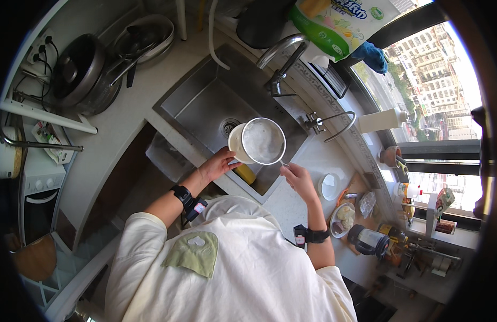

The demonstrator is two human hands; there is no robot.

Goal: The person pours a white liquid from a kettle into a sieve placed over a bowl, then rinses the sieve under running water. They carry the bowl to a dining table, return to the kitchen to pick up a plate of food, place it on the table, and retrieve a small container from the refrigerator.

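Over the stainless steel sink (196, 108), my right hand (300, 181) grips the thin handle of a round fine-mesh strainer (263, 141). Something whitish shows in the mesh; whether it is contents or foam, I cannot tell. A cream bowl (234, 143) sits partly under the strainer, mostly hidden by it. My left hand (220, 164) holds that bowl at its near left side, thumb and fingers against the wall. Below the bowl, at the sink's near end, lies a yellow object (245, 174), partly covered. The drain (230, 126) is visible just left of the strainer.
A chrome faucet (277, 76) and a smaller curved tap (337, 120) rise along the sink's window side. On the right counter stand a white bowl (329, 186), a plate of food (342, 220) and a lidded jug (368, 240). Pots (81, 74) crowd the left counter.
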